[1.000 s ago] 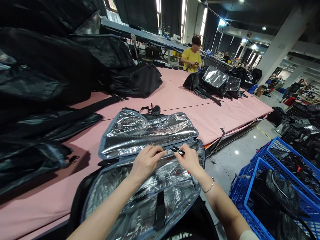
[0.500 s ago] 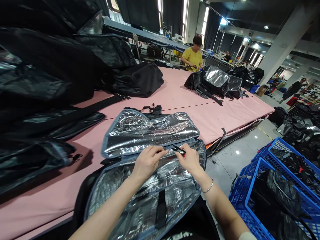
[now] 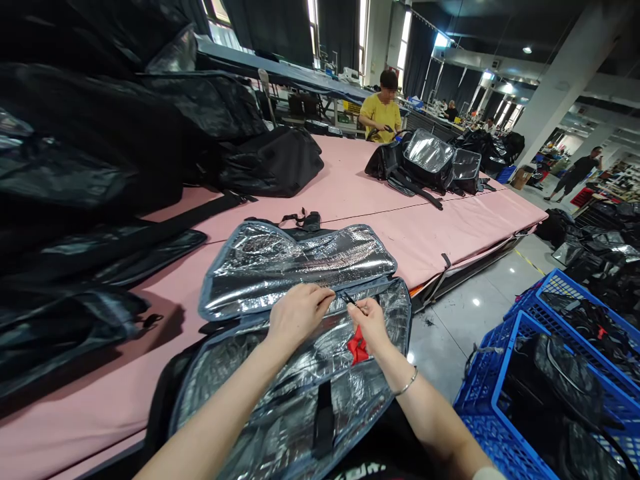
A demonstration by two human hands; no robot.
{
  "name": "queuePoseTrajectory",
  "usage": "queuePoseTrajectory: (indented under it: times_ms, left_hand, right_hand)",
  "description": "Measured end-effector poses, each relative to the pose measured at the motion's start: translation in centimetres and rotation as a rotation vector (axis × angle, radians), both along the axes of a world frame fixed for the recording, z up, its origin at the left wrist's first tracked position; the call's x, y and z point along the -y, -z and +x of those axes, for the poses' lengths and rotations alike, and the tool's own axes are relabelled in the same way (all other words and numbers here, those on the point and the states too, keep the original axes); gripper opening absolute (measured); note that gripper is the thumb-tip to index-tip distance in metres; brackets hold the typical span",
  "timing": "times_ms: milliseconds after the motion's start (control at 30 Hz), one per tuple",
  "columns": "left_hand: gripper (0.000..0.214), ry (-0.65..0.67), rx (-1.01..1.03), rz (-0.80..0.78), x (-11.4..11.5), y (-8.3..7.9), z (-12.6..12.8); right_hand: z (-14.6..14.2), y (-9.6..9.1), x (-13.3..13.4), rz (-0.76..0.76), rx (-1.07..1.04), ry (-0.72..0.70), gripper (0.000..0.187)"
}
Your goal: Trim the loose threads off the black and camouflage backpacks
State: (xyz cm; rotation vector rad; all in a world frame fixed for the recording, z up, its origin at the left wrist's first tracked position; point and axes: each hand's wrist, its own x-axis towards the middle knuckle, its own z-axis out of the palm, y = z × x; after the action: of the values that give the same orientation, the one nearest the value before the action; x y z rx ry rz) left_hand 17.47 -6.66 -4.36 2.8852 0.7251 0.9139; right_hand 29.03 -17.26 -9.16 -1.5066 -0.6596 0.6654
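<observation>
An open cooler bag with silver foil lining (image 3: 295, 267) lies on the pink table (image 3: 450, 233) in front of me. My left hand (image 3: 297, 313) pinches the bag's grey rim at the hinge between lid and body. My right hand (image 3: 373, 323) is closed on small black thread snips (image 3: 349, 299) with a red tag (image 3: 357, 345) hanging below the palm. The snip tips point at the rim, close to my left fingertips.
Black bags (image 3: 100, 147) are piled high on the left. Across the table a person in a yellow shirt (image 3: 383, 113) handles other foil-lined bags (image 3: 430, 160). Blue crates (image 3: 545, 373) holding black bags stand on the floor to my right.
My right hand has turned and dropped slightly toward my left hand, and the red tag on the snips has come into sight. My left hand keeps its pinch on the rim.
</observation>
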Motion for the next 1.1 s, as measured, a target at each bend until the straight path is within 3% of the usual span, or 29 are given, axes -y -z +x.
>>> queuePoseTrajectory:
  times_ms: [200,367,467,600,833,1100]
  left_hand:
    - [0.028,0.051,-0.167,0.058,-0.2,-1.1,1.4]
    - [0.029,0.046,-0.165,0.104,0.6,-0.9,1.1]
    - [0.030,0.044,-0.145,0.097,0.7,-0.4,0.9]
    - [0.028,-0.003,-0.087,0.040,0.3,-0.1,0.6]
    - [0.027,-0.077,-0.002,-0.165,-0.6,-0.6,-0.2]
    - [0.027,-0.037,0.041,-0.277,-0.5,-0.4,-0.2]
  right_hand:
    - [0.1,-1.2,0.8,-0.066,0.201,0.033,0.020]
    - [-0.4,-2.9,1.5,-0.427,0.796,0.001,0.015]
    - [-0.7,-3.3,1.5,-0.504,0.915,-0.032,0.015]
    - [-0.3,-3.4,1.5,-0.471,0.941,-0.058,0.013]
    - [0.5,-4.4,1.4,-0.378,0.726,-0.091,0.016]
    - [0.2,-6.0,0.3,-0.466,0.839,-0.213,0.015]
